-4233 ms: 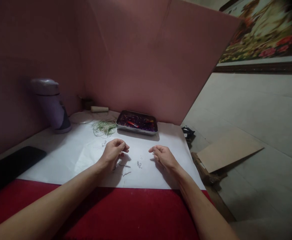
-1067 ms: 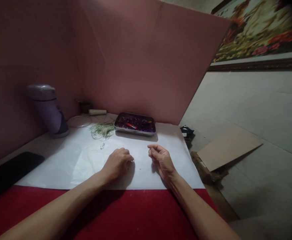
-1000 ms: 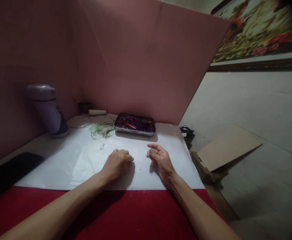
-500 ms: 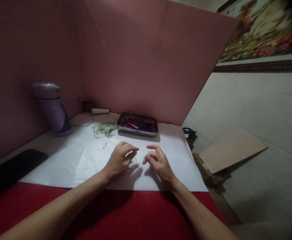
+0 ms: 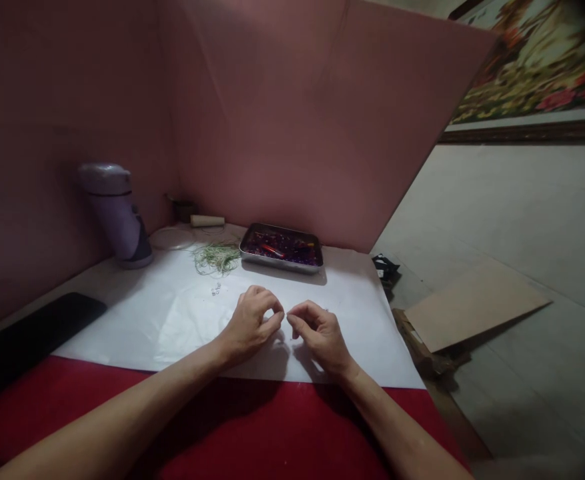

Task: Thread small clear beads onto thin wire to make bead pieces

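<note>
Clear beads (image 5: 215, 289) this tiny probably want wrists braced on the white sheet (image 5: 377, 340), pinches level, small moves only. They're loose on that sheet, left of and just past the left hand (image 5: 252, 328), well apart from the right hand (image 5: 323, 337), thread tangle (image 5: 217, 258) beyond. Each thumb curls to its forefinger, the hands nearly meeting; can't tell from here if anything's pinched.

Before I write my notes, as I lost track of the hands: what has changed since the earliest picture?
The left hand and right hand have moved toward each other, pinched fingertips now nearly touching. The clear cluster between them no longer shows; I cannot tell whether it is hidden or held. The tray, purple bottle, green threads and small clear pieces near the threads stay in place.
</note>
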Tool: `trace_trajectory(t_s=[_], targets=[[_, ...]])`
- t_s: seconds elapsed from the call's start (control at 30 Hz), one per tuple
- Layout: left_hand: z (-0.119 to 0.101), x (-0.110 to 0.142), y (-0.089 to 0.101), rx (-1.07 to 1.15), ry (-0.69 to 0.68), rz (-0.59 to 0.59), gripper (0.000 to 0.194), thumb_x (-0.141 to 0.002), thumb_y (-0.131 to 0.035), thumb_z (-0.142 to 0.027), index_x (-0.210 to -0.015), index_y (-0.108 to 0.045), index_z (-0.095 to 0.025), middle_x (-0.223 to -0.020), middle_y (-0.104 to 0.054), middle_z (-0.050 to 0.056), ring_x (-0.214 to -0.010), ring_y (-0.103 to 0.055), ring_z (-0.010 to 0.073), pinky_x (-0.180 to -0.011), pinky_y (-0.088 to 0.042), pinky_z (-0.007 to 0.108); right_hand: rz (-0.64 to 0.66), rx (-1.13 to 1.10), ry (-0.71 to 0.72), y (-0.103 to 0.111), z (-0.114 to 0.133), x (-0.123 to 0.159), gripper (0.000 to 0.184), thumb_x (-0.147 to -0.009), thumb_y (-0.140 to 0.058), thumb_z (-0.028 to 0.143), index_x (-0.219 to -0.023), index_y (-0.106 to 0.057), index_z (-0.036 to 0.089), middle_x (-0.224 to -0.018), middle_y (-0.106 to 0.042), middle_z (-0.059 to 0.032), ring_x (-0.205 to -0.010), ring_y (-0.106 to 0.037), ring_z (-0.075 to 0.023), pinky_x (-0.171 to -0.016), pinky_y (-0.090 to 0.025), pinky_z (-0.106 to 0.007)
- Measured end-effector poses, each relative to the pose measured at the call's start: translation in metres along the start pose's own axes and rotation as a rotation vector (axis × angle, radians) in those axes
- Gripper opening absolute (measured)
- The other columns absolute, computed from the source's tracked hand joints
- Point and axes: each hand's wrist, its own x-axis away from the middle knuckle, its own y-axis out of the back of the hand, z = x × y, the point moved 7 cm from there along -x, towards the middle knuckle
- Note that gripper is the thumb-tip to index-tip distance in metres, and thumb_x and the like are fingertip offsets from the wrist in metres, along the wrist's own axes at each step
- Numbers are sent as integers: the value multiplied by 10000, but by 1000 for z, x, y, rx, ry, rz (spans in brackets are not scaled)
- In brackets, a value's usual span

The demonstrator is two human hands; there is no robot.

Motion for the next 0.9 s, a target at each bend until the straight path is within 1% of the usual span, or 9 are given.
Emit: trace_trajectory(t_s=[0.13,0.23,0.3,0.37,0.43,0.5,0.63,0.77,0.9], targets=[[-1,-1,0,24,-28,-7,113,-743,-511,-158,-644,-558,-188,-721,-599,14,-824,-469,177,-777,-356,313,15,57,-10,-2,-1,1,107,-789,-565,253,-709,-597,190,-510,-528,33,-471,-481,-109,-489,-372,-234],[8,-8,16,-2,-6,-74,122,-754,-498,-174,-657,-571,-185,-717,-608,20,-801,-492,167,-754,-375,292,-3,52,-23,-1,-1,1,101,-779,-568,233,-691,-589,188,-508,-525,33,-469,-473,-106,-484,-364,-229],[25,-14,36,-95,83,-129,141,-767,-496,-220,-680,-598,-180,-714,-621,33,-736,-512,162,-703,-382,289,-32,31,-40,1,-3,1,94,-775,-570,229,-693,-585,187,-518,-521,33,-475,-473,-106,-491,-368,-230],[53,-19,60,-207,251,-154,164,-768,-501,-273,-728,-636,-187,-725,-640,45,-666,-532,160,-612,-373,276,-53,18,-57,3,-5,1,93,-774,-573,236,-696,-581,186,-524,-518,31,-481,-475,-108,-497,-375,-233],[81,-19,84,-301,411,-217,177,-747,-526,-313,-785,-664,-208,-767,-664,54,-688,-560,182,-582,-353,280,-73,9,-76,5,-9,1,101,-777,-572,249,-699,-575,185,-522,-516,31,-482,-474,-109,-501,-379,-233],[104,-18,96,-349,508,-203,188,-722,-549,-330,-771,-679,-204,-775,-670,73,-714,-574,209,-574,-344,289,-88,-5,-95,6,-12,1,108,-779,-571,261,-702,-568,184,-516,-511,32,-481,-469,-107,-499,-378,-229],[123,-17,89,-353,568,-127,169,-696,-568,-312,-741,-683,-197,-766,-669,86,-728,-579,224,-592,-355,296,-110,-17,-134,8,-15,1,134,-776,-571,289,-707,-563,175,-473,-461,48,-440,-414,-88,-453,-341,-211],[124,-14,76,-499,654,-55,203,-706,-553,-359,-774,-682,-217,-828,-665,93,-784,-577,240,-630,-387,312,-112,-8,-179,7,-17,2,176,-772,-567,327,-706,-552,165,-444,-359,77,-402,-298,-60,-393,-254,-186],[120,-14,70,-638,660,-9,245,-705,-549,-399,-811,-688,-227,-870,-660,114,-862,-567,277,-685,-411,341,-111,-9,-196,6,-19,2,187,-760,-576,336,-704,-545,160,-446,-351,78,-409,-293,-59,-386,-240,-179]])
